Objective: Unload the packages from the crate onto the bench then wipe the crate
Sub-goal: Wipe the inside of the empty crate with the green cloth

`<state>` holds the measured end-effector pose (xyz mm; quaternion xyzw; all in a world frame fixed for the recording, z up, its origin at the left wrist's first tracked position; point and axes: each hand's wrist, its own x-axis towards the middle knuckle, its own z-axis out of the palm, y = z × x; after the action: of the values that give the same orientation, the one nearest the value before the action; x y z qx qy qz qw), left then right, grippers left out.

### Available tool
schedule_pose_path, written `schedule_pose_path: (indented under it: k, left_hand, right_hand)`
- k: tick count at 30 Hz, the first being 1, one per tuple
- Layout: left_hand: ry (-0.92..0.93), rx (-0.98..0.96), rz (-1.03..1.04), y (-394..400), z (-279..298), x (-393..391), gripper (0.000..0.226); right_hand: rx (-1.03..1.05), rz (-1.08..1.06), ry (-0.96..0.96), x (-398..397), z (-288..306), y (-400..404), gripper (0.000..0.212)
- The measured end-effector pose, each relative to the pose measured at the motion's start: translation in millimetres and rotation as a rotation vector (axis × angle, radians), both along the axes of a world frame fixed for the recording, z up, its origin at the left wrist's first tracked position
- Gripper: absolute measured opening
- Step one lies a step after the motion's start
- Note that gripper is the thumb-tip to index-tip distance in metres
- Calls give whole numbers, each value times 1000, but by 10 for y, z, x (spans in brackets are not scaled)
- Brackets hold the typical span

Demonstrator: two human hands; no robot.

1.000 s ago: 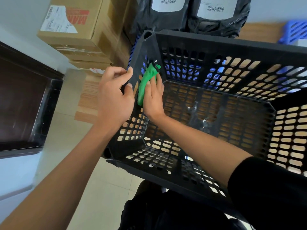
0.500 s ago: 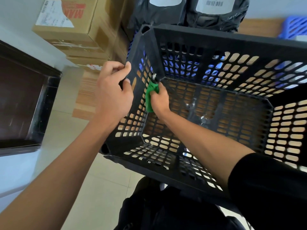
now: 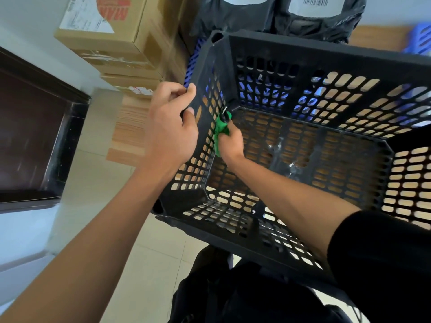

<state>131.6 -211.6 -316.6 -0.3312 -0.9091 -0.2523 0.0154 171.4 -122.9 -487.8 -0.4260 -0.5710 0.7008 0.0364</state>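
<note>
A black slotted plastic crate [image 3: 326, 51] stands on the wooden bench [image 3: 130, 127] with no packages inside. My left hand [image 3: 171, 129] grips the crate's left rim from outside, fingers curled over the edge. Inside the crate my right hand [image 3: 231, 144] holds a bunched green cloth [image 3: 220, 128] and presses it against the left wall near the far-left bottom corner. Cardboard boxes [image 3: 121, 31] are stacked on the bench at the back left. Two black plastic mailer bags [image 3: 319, 17] with white labels lean behind the crate.
A blue crate [image 3: 419, 39] shows at the far right and through the black crate's slots. A dark cabinet [image 3: 35, 136] stands to the left over a tiled floor [image 3: 144, 264]. A black bag [image 3: 245, 297] sits below the crate's near edge.
My right hand has slid the green cloth down the left wall from near the rim to the bottom corner, bunching it up. My left hand has kept its grip on the rim.
</note>
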Motion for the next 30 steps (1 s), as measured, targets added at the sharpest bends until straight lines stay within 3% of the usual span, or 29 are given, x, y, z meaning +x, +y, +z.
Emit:
schedule_pose_path:
  k: [7,15,19,22,27,30]
  left_hand:
    - [-7,-9,-17,6,-39,-30,41]
    - [-25,29,-2,-2,-61,-38,41]
    - [-95,51,22,-54,-38,-43,42]
    - [-43,-23,-23,-212,19,21,41]
    - [40,-75,-52,-699,-17,324,38]
    - [77,-84,-16,-845,-100,414,41]
  right_hand:
    - [-60,-77,11,186,148,-158,64]
    - [-155,52,94,568,300,-321,55]
    - [-20,-16,155,539,369,-189,51]
    - [4,-58,131,399,340,-82,59]
    - [121,185,61,390,269,-248,41]
    - [165,295,38,480,267,-391,45]
